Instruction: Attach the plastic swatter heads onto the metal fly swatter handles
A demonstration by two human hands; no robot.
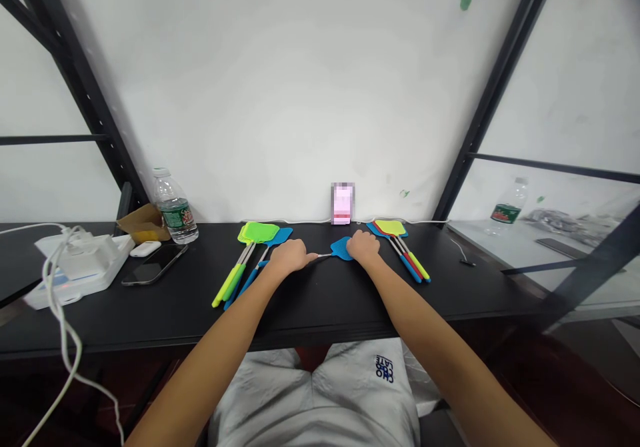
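A blue fly swatter lies crosswise between my two hands, low over the black table. My left hand is closed around its handle, and the blue grip end sticks out to the left of the fist. Its thin metal rod shows between the hands. My right hand grips the far edge of the blue head, fingers curled over it. Left of my left hand lies a pile of green, yellow and blue fly swatters. A second pile, with yellow, red and blue fly swatters, rests just beyond my right hand.
A phone leans against the wall. On the left are a water bottle, a cardboard box, a dark phone, a white case and a power strip with cables. Black metal posts flank the table.
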